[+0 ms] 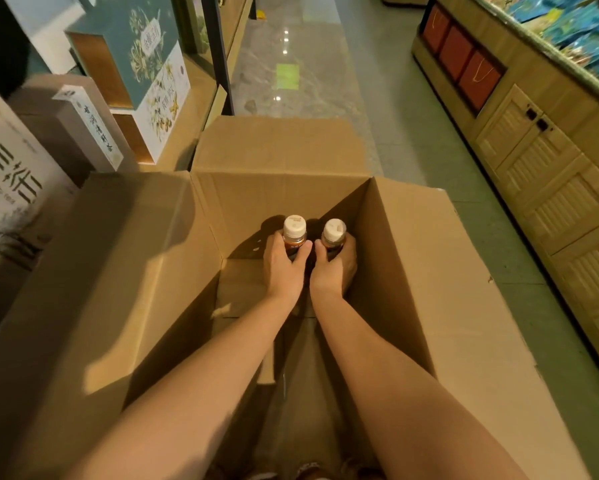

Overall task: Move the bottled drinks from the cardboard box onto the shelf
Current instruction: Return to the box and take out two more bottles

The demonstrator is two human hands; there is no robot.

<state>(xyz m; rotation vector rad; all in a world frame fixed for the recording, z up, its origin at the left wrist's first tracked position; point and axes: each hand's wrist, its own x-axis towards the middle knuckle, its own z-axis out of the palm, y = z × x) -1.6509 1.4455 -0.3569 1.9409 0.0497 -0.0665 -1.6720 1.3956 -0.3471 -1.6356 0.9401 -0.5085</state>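
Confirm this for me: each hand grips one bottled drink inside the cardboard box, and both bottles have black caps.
One detail is wrong: the caps are white, not black. The head view shows the left hand gripping the left bottle and the right hand gripping the right bottle, both inside the cardboard box, as you said.

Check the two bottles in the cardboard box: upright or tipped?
Upright: the left bottle and right bottle both show white caps pointing up.
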